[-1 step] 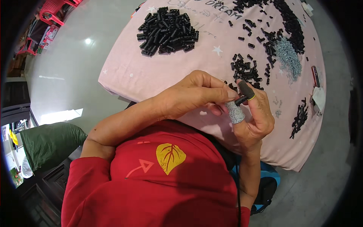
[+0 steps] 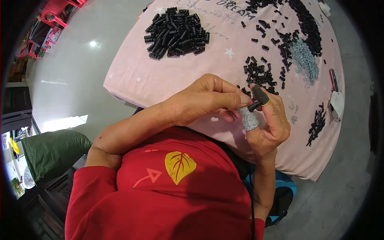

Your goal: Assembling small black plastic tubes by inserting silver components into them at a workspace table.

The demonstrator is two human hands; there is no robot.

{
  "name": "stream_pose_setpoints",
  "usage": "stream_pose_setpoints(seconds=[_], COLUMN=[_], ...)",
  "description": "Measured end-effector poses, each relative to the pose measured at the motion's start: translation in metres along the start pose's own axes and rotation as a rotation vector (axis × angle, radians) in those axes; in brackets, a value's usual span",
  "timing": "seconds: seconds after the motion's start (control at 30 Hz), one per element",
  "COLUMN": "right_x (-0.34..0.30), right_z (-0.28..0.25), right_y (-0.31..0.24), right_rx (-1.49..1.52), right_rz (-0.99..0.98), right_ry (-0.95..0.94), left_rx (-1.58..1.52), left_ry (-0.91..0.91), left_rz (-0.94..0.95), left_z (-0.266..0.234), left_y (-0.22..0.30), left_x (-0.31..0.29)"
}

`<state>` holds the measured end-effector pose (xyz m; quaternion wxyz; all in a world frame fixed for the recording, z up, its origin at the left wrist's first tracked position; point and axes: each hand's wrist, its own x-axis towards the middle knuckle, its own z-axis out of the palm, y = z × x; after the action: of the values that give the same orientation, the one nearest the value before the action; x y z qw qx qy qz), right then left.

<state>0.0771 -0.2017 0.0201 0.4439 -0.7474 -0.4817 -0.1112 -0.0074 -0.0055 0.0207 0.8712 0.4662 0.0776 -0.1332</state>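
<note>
My right hand (image 2: 270, 124) pinches a small black plastic tube (image 2: 253, 107) above the table's near edge. Its thumb wears a grey knitted sleeve (image 2: 250, 120), and a dark finger cot (image 2: 261, 95) with a yellow rim covers one finger. From the left, my left hand (image 2: 210, 96) reaches in with thumb and finger pressed together right by the tube; whatever lies between those tips is hidden. Just beyond the hands lies a loose heap of small black plastic pieces (image 2: 261, 75).
On the pink cloth (image 2: 180, 74) sit a pile of larger black tubular parts (image 2: 177, 34), a heap of silvery screws (image 2: 305, 60), a long dark band of small parts (image 2: 307, 28) and thin black pieces (image 2: 317, 126). A red-and-black tool (image 2: 333, 80) lies by the right edge.
</note>
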Motion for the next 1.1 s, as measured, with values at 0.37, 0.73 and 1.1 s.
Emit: stream_pose_setpoints(seconds=[0.37,0.73,1.1], right_x=[0.015,0.016,0.009], right_z=[-0.008,-0.019,-0.019], right_y=[-0.015,0.017,0.008], right_rx=[-0.099,-0.439,-0.365], right_rz=[-0.044,0.102,0.051], right_ry=[-0.153,-0.236,-0.201], left_rx=[0.331,1.624,1.292], left_ry=[0.051,0.895,0.555], left_rz=[0.153,0.717,0.847], left_z=[-0.004,-0.084,-0.06], left_y=[0.0,0.048,0.03], left_x=[-0.004,-0.012,-0.005])
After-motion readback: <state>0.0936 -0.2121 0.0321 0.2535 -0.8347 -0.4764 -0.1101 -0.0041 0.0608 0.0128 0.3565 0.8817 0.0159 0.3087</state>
